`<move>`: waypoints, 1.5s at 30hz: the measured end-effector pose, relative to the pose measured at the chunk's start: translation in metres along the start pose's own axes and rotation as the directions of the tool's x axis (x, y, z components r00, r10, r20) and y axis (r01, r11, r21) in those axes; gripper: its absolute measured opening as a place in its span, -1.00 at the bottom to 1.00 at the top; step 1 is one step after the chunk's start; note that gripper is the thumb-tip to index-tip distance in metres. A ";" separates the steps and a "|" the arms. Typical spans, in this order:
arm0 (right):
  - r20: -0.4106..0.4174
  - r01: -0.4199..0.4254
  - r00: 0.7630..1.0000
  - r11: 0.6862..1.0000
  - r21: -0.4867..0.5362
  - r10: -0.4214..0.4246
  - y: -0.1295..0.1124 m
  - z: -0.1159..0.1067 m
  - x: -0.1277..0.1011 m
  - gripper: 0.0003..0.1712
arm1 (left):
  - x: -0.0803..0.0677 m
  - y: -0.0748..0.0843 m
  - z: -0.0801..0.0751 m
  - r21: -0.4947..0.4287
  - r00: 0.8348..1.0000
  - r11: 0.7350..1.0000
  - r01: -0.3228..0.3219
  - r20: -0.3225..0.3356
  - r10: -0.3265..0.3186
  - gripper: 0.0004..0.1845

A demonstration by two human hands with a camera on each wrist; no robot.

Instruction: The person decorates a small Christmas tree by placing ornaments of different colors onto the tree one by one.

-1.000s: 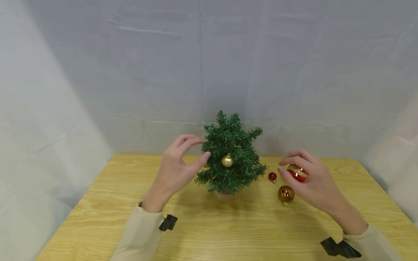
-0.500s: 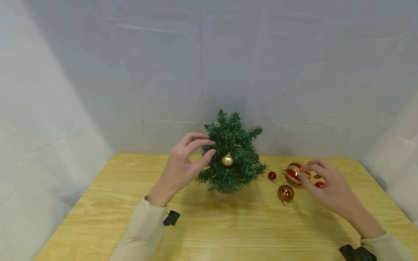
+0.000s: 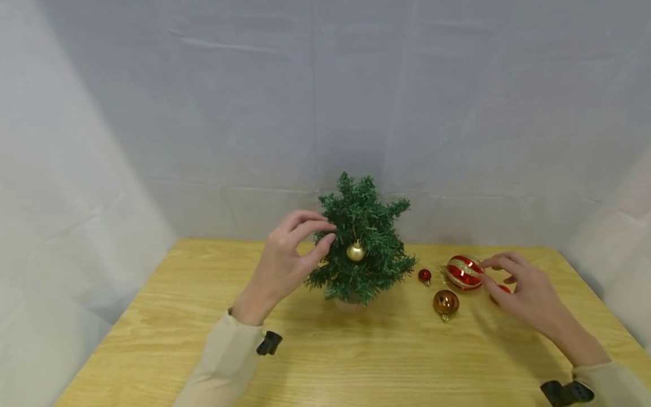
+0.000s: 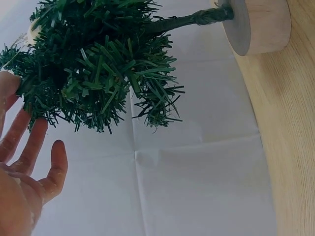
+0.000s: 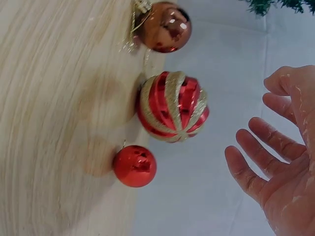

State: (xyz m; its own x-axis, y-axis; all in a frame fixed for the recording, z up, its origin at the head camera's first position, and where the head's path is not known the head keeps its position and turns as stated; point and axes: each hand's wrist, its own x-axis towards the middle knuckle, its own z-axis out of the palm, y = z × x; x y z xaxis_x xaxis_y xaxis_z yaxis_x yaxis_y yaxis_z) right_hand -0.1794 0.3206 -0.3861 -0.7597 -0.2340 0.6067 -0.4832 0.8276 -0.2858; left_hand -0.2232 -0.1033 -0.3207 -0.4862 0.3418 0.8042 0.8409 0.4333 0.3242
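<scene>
A small green artificial Christmas tree (image 3: 368, 217) stands on a round wooden base (image 4: 268, 27), with a gold bauble (image 3: 355, 251) hanging at its front. My left hand (image 3: 290, 257) is at the tree's left side, fingers loosely bent, fingertips right at the needles in the left wrist view. My right hand (image 3: 531, 294) hovers above the baubles on the right, fingers apart and holding nothing. Below it lies a shiny red bauble (image 5: 135, 166), partly hidden by the hand in the head view. Beside that sits a larger red bauble with gold glitter stripes (image 5: 173, 105).
Between the tree and the striped bauble lies a tiny dark red bauble (image 3: 424, 276). A copper-brown bauble (image 3: 446, 303) lies nearer the front. The wooden table (image 3: 356, 362) ends at a pale cloth backdrop (image 3: 229, 124).
My right hand has moved right and slightly toward the front, uncovering the striped bauble and part of the red one. My left hand has shifted a little right, closer into the tree.
</scene>
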 end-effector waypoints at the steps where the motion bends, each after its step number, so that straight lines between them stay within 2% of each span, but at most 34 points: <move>1: 0.008 -0.001 1.000 1.000 -0.004 0.001 0.002 0.001 0.000 -0.71 | 0.000 0.000 0.001 0.000 1.000 1.000 -0.002 -0.003 0.002 -0.85; 8: 0.057 0.036 0.998 0.998 -0.049 -0.033 0.010 0.007 0.004 -0.64 | -0.001 0.004 0.002 0.035 1.000 0.999 -0.023 -0.014 0.024 -0.85; 13: 0.085 0.056 0.995 0.996 -0.074 -0.049 0.014 0.011 0.007 -0.58 | -0.002 0.008 0.002 0.086 0.997 0.994 -0.071 -0.009 0.072 -0.85; 23: 0.159 0.057 0.986 0.993 -0.107 -0.039 0.022 0.018 0.012 -0.50 | -0.003 0.015 0.007 0.232 0.978 0.955 -0.187 -0.043 0.202 -0.82; 37: 0.278 -0.012 0.960 0.994 -0.105 0.040 0.025 0.023 0.017 -0.44 | -0.005 0.026 0.014 0.297 0.964 0.929 -0.222 -0.077 0.255 -0.81; 45: 0.293 0.005 0.956 0.995 -0.101 0.025 0.026 0.029 0.018 -0.43 | -0.008 0.034 0.017 0.309 0.954 0.918 -0.249 -0.088 0.288 -0.80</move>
State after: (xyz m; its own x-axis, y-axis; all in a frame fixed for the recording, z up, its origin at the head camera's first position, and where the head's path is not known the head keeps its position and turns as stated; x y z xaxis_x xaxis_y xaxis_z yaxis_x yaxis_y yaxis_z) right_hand -0.2181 0.3227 -0.4041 -0.8657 -0.3529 0.3551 -0.4407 0.8737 -0.2061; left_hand -0.1951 -0.0772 -0.3249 -0.2010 0.3776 0.9039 0.8194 0.5704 -0.0561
